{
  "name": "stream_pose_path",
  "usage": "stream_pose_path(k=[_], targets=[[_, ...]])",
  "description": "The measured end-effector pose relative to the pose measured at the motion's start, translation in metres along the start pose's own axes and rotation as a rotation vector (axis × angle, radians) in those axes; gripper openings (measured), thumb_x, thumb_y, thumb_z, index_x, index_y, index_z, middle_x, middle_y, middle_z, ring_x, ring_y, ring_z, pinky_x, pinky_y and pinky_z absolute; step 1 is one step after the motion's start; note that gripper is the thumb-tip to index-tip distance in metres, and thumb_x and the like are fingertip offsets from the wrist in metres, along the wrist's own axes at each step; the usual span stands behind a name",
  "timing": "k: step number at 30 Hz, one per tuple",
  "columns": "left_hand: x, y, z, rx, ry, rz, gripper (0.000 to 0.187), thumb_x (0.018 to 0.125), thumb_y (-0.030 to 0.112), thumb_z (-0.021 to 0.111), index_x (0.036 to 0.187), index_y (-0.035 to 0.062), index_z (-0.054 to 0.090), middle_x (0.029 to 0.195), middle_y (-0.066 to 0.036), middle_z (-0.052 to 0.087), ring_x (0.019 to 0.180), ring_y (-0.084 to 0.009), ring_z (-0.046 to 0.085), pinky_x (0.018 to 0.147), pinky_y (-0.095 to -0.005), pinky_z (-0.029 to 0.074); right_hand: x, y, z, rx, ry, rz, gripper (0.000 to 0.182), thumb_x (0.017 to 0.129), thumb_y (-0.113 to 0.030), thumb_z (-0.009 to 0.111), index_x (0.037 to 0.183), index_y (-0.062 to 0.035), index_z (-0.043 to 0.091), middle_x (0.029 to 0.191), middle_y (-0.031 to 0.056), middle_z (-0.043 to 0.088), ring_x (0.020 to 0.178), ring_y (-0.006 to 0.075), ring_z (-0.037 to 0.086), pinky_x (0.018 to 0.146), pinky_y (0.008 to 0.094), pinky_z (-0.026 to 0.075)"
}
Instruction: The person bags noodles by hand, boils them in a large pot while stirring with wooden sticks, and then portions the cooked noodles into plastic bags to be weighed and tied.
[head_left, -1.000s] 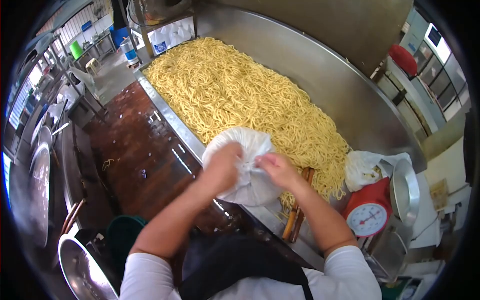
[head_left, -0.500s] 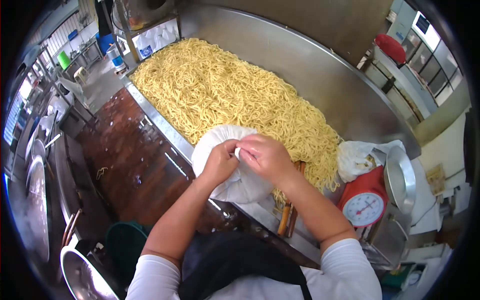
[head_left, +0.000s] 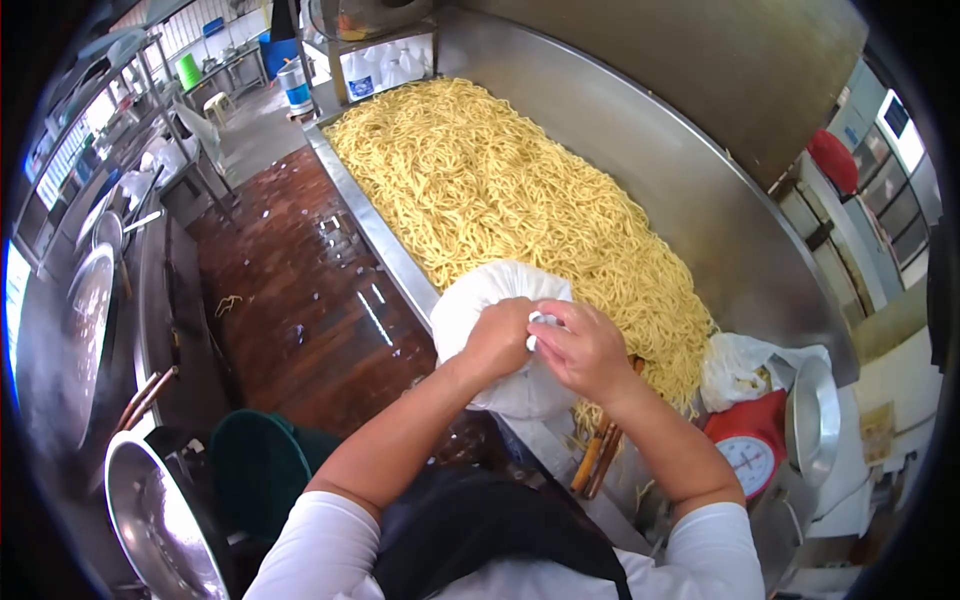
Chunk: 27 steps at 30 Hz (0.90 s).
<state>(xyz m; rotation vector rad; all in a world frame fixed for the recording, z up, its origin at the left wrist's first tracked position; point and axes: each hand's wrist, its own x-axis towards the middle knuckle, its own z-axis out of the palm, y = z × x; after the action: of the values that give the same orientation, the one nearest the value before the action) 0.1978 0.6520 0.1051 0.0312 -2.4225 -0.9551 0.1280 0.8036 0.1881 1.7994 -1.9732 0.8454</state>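
Note:
A full, rounded white plastic bag (head_left: 497,283) sits at the near edge of the steel trough, against the heap of yellow noodles (head_left: 500,180). Its gathered neck sticks up between my hands. My left hand (head_left: 499,338) is closed around the neck, fingers hidden under the knuckles. From the other side my right hand (head_left: 583,348) pinches the white twisted end of the bag between thumb and fingers. What fills the bag cannot be seen. Below my right wrist lie wooden sticks (head_left: 598,455) on the trough's edge.
A red dial scale (head_left: 745,450) with a metal pan (head_left: 812,420) stands right, beside a loose plastic bag (head_left: 738,368). At left are a steaming wok (head_left: 92,345), a steel bowl (head_left: 160,510) and a dark green bin (head_left: 258,470). The reddish-brown floor (head_left: 280,290) looks wet.
The camera view has swung, so the scene sits farther right. My left hand has closed higher round the bag's neck, and my right hand now pinches the twisted end more openly.

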Motion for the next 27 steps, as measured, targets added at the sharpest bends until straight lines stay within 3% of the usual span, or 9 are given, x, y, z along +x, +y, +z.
stream_pose_path(k=[2,9,11,12,16,21,23,24,27], targets=[[0.000,-0.001,0.002,0.004,-0.061,-0.005,0.035,0.069,0.008,0.069,0.103,0.0026,0.061,0.090,-0.019,0.064,0.090,-0.0401,0.060,0.075,-0.0505,0.047,0.000,0.004,0.001,0.113,-0.032,0.044,0.020,0.074,-0.008,0.072,0.094,-0.0077,0.069,0.097,0.0092,0.066,0.085,0.0286,0.064,0.071,0.0375,0.051],[0.004,0.018,-0.005,-0.122,0.053,-0.003,0.051,0.069,0.005,0.065,0.119,0.0060,0.059,0.087,-0.016,0.064,0.086,-0.0393,0.060,0.073,-0.0494,0.046,-0.005,0.010,0.014,0.444,-0.121,0.326,0.012,0.085,-0.011,0.064,0.093,-0.0021,0.066,0.087,0.0147,0.066,0.078,0.0295,0.064,0.068,0.0357,0.049],[-0.004,0.033,-0.010,0.109,0.070,-0.042,0.058,0.065,0.004,0.070,0.122,0.0094,0.062,0.083,-0.009,0.061,0.086,-0.0316,0.060,0.076,-0.0442,0.046,-0.012,0.031,0.033,0.538,-0.247,0.869,0.015,0.090,-0.013,0.057,0.092,-0.0003,0.065,0.078,0.0158,0.064,0.072,0.0285,0.063,0.067,0.0367,0.049],[-0.006,0.030,-0.006,0.219,0.160,0.136,0.050,0.069,0.004,0.064,0.118,0.0090,0.061,0.077,-0.009,0.059,0.076,-0.0291,0.059,0.071,-0.0424,0.046,-0.008,0.035,0.032,0.506,-0.272,0.824,0.019,0.092,-0.014,0.052,0.090,0.0006,0.064,0.067,0.0121,0.060,0.065,0.0221,0.061,0.063,0.0340,0.049],[-0.013,0.018,-0.006,0.157,0.057,0.102,0.037,0.067,0.003,0.065,0.104,0.0077,0.067,0.084,-0.009,0.058,0.088,-0.0306,0.058,0.080,-0.0429,0.045,-0.003,0.042,0.017,0.872,-0.555,1.144,0.020,0.096,-0.016,0.053,0.103,-0.0015,0.064,0.066,0.0003,0.053,0.059,0.0111,0.056,0.055,0.0250,0.047],[-0.013,0.015,-0.001,0.012,0.120,-0.027,0.025,0.067,0.001,0.062,0.092,0.0036,0.063,0.089,-0.015,0.059,0.093,-0.0369,0.057,0.082,-0.0462,0.045,0.000,0.018,0.006,1.033,-0.432,1.151,0.028,0.097,-0.021,0.055,0.119,-0.0028,0.059,0.074,-0.0003,0.057,0.059,0.0077,0.052,0.056,0.0234,0.045],[-0.008,0.020,-0.012,-0.077,-0.065,-0.159,0.023,0.067,0.000,0.060,0.090,0.0039,0.062,0.092,-0.015,0.060,0.094,-0.0378,0.056,0.085,-0.0460,0.044,-0.005,0.009,0.019,0.945,-0.295,0.962,0.029,0.097,-0.024,0.056,0.114,-0.0011,0.061,0.078,-0.0001,0.060,0.060,0.0080,0.052,0.056,0.0252,0.044],[-0.003,0.013,-0.025,-0.023,-0.087,-0.120,0.023,0.067,-0.001,0.059,0.090,0.0039,0.062,0.095,-0.016,0.061,0.095,-0.0379,0.057,0.085,-0.0459,0.045,-0.014,0.014,0.029,0.868,-0.243,0.930,0.028,0.097,-0.028,0.058,0.096,-0.0016,0.067,0.073,0.0010,0.061,0.058,0.0090,0.051,0.055,0.0287,0.043],[-0.004,-0.001,-0.074,0.340,0.005,0.017,0.028,0.067,-0.003,0.057,0.093,0.0050,0.061,0.105,-0.017,0.063,0.099,-0.0394,0.058,0.086,-0.0446,0.047,-0.037,0.041,0.041,0.544,-0.161,0.838,0.033,0.091,-0.034,0.065,0.078,-0.0033,0.067,0.063,0.0021,0.057,0.056,0.0103,0.050,0.054,0.0322,0.042]])
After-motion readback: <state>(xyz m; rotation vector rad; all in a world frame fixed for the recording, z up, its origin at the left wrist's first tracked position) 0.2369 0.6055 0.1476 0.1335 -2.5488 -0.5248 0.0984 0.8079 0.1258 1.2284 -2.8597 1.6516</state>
